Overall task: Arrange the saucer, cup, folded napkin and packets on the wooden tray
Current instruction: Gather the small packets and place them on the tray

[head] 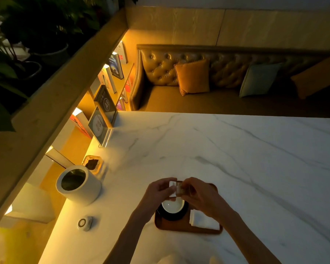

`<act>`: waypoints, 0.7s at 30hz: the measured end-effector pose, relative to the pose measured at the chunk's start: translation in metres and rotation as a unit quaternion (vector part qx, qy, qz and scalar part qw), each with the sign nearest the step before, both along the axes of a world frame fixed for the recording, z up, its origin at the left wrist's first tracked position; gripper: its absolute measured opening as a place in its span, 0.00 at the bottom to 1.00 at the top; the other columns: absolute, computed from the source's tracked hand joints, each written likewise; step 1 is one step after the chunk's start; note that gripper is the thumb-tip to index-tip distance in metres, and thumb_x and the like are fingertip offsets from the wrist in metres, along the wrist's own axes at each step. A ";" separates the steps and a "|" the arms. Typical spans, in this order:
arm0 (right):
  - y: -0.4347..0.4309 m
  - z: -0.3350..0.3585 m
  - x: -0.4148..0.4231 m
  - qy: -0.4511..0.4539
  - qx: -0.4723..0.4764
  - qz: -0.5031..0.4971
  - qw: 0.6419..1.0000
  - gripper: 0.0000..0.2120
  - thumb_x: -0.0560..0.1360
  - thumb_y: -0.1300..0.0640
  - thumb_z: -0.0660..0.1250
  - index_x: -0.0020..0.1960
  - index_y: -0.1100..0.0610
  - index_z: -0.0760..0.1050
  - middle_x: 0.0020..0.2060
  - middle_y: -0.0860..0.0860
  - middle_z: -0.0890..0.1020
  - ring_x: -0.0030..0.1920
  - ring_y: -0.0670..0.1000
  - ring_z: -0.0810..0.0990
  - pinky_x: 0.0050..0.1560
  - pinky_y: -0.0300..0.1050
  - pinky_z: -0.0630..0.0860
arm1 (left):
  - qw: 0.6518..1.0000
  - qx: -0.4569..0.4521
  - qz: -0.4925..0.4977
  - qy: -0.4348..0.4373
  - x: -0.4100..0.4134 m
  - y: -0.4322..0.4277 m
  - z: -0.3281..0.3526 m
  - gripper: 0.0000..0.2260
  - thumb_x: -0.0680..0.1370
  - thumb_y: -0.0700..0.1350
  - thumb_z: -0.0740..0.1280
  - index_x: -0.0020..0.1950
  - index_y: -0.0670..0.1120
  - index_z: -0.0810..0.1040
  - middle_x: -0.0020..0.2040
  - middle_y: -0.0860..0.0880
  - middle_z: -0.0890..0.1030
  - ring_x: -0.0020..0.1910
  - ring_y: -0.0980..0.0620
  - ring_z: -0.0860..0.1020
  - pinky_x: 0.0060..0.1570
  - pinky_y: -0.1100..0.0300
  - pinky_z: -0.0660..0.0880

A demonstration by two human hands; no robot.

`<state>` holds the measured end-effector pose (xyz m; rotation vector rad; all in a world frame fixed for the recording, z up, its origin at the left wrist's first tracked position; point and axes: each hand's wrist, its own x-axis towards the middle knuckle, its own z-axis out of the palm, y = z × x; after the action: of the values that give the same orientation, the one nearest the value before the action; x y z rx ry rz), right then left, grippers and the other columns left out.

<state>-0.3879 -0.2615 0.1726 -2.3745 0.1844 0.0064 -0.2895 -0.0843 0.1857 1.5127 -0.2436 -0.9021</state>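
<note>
A brown wooden tray [179, 226] lies on the marble table near me. On its left half a white cup [173, 206] sits on a dark saucer [171, 216]. A folded white napkin [203, 220] lies on the tray's right half. Above the cup, both hands hold small packets together: my left hand [157, 190] grips a white packet [173, 188], and my right hand [199, 195] pinches a brown packet [180, 189] against it. My right forearm covers part of the napkin and tray.
A white cylindrical bin [78, 184] stands at the left, with a small glass dish [92, 163] behind it and a round white device [84, 223] in front. Acrylic sign stands [101, 124] sit at the table's far left corner. A tufted sofa with cushions [193, 77] lies beyond.
</note>
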 end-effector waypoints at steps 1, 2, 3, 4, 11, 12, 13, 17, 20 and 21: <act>-0.003 0.000 -0.005 -0.002 -0.004 0.003 1.000 0.15 0.72 0.42 0.68 0.56 0.41 0.68 0.47 0.40 0.79 0.47 0.39 0.79 0.44 0.34 0.79 | 1.000 -0.002 0.000 -0.001 -0.006 -0.002 0.000 0.12 0.77 0.42 0.68 0.60 0.50 0.81 0.52 0.49 0.86 0.51 0.50 0.84 0.45 0.61 0.81; -0.005 0.000 -0.010 -0.001 0.000 0.007 1.000 0.16 0.71 0.44 0.69 0.56 0.42 0.68 0.48 0.41 0.79 0.46 0.41 0.79 0.45 0.37 0.80 | 1.000 -0.005 0.002 -0.002 -0.012 -0.004 0.000 0.12 0.78 0.42 0.68 0.60 0.50 0.81 0.53 0.48 0.86 0.51 0.50 0.84 0.45 0.60 0.80; -0.008 0.000 -0.015 0.002 0.005 0.011 1.000 0.17 0.71 0.45 0.70 0.56 0.42 0.68 0.47 0.41 0.79 0.46 0.41 0.79 0.45 0.38 0.81 | 1.000 -0.009 0.006 -0.002 -0.017 -0.005 0.000 0.12 0.78 0.41 0.68 0.60 0.49 0.81 0.53 0.47 0.85 0.51 0.49 0.84 0.45 0.60 0.80; -0.011 0.000 -0.020 0.003 0.006 0.016 1.000 0.19 0.70 0.46 0.71 0.57 0.42 0.68 0.47 0.41 0.78 0.45 0.42 0.79 0.45 0.39 0.81 | 1.000 -0.012 0.010 -0.002 -0.023 -0.007 0.000 0.11 0.78 0.41 0.68 0.60 0.49 0.81 0.53 0.47 0.85 0.51 0.49 0.84 0.46 0.59 0.80; -0.026 0.000 -0.047 0.015 0.014 0.017 1.000 0.17 0.70 0.49 0.73 0.55 0.43 0.71 0.44 0.38 0.79 0.46 0.37 0.79 0.44 0.29 0.76 | 0.998 -0.037 0.014 0.048 -0.057 -0.017 -0.003 0.11 0.79 0.41 0.66 0.61 0.46 0.80 0.52 0.45 0.85 0.51 0.48 0.84 0.50 0.57 0.81; -0.027 0.003 -0.051 0.014 0.018 0.011 1.000 0.17 0.69 0.50 0.73 0.55 0.42 0.71 0.43 0.36 0.77 0.46 0.35 0.78 0.43 0.26 0.74 | 0.997 -0.044 0.018 0.060 -0.060 -0.017 -0.003 0.12 0.79 0.40 0.66 0.61 0.46 0.80 0.52 0.44 0.85 0.52 0.47 0.84 0.51 0.56 0.81; -0.028 0.005 -0.055 0.020 0.034 0.000 0.999 0.18 0.69 0.50 0.74 0.56 0.42 0.71 0.44 0.35 0.77 0.48 0.35 0.77 0.43 0.25 0.73 | 0.997 -0.047 0.025 0.064 -0.063 -0.019 -0.004 0.12 0.79 0.40 0.67 0.61 0.46 0.80 0.53 0.43 0.84 0.53 0.46 0.84 0.52 0.55 0.81; -0.025 0.006 -0.062 0.056 0.186 -0.073 0.978 0.23 0.71 0.49 0.71 0.63 0.40 0.68 0.50 0.37 0.77 0.50 0.39 0.80 0.48 0.34 0.78 | 0.995 -0.024 0.084 0.047 -0.073 -0.031 -0.008 0.10 0.78 0.38 0.67 0.58 0.45 0.81 0.54 0.40 0.83 0.52 0.44 0.84 0.47 0.57 0.81; -0.018 0.002 -0.062 0.055 0.341 -0.182 0.921 0.30 0.75 0.44 0.66 0.73 0.46 0.57 0.62 0.43 0.74 0.60 0.47 0.77 0.49 0.35 0.81 | 0.994 -0.015 0.105 0.029 -0.080 -0.042 -0.008 0.10 0.78 0.38 0.66 0.57 0.47 0.81 0.51 0.44 0.84 0.50 0.48 0.84 0.43 0.60 0.81; -0.016 -0.001 -0.060 0.067 0.356 -0.210 0.908 0.32 0.76 0.42 0.63 0.75 0.49 0.55 0.64 0.44 0.71 0.61 0.47 0.75 0.46 0.32 0.80 | 0.994 -0.021 0.100 0.026 -0.082 -0.046 -0.007 0.10 0.78 0.37 0.66 0.57 0.47 0.81 0.50 0.45 0.85 0.48 0.49 0.85 0.42 0.61 0.81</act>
<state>-0.4481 -0.2771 0.1719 -1.5683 0.6417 0.0274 -0.3718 -0.1306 0.1785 1.4442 -0.0703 -0.7713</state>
